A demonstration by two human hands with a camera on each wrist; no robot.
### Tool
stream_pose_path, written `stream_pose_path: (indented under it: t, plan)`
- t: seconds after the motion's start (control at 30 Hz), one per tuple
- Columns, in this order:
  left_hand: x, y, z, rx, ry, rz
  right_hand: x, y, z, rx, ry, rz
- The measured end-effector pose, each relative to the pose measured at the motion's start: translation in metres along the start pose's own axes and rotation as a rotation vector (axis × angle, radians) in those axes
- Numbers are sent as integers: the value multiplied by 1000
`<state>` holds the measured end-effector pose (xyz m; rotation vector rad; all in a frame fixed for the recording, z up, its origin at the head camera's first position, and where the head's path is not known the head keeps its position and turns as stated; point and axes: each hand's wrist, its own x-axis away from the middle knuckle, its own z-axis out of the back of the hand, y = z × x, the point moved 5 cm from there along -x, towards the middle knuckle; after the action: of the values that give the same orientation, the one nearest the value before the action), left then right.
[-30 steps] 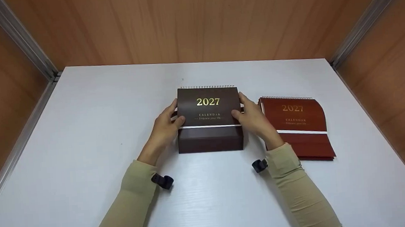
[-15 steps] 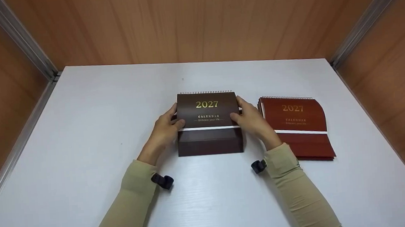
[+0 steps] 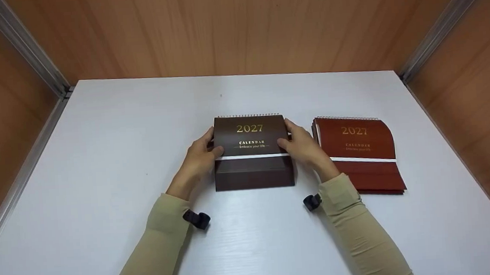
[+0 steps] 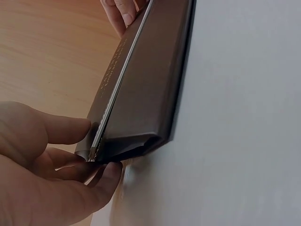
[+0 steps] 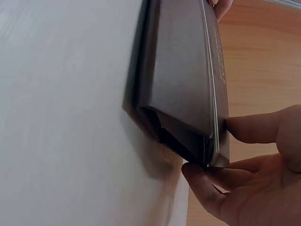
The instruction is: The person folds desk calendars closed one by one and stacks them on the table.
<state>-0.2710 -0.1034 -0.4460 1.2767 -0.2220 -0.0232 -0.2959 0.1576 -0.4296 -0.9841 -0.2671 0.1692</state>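
Note:
A dark brown 2027 desk calendar (image 3: 251, 136) with a wire spiral along its top is in the middle of the white table, its front facing me. My left hand (image 3: 198, 159) grips its left side, thumb on the front pages and fingers behind. On the opposite side my right hand (image 3: 305, 147) pinches it the same way. Both wrist views show the thumbs near the lower edge of the page block and the hollow side of the folded stand (image 5: 183, 134). Whether the base touches the table cannot be told.
A red-brown 2027 calendar (image 3: 359, 140) lies to the right, close to my right forearm, its cover bowed. Wood-grain panels (image 3: 237, 26) stand behind and beside the white table (image 3: 111, 142).
Both hands have brought the dark brown calendar slightly nearer to me, and its top edge appears lower. The red-brown calendar has not moved.

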Motion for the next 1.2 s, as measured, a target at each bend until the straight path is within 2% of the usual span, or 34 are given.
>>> stream_pose_path:
  t: [0.27, 0.73, 1.2]
  plan:
    - [-2, -1, -1, -38, 15, 4, -1, 3, -2, 23, -14, -1]
    - [-1, -2, 1, -34, 13, 27, -2, 2, -6, 91, -53, 40]
    - [-1, -2, 4, -39, 11, 66, -1, 2, -6, 107, -70, 20]
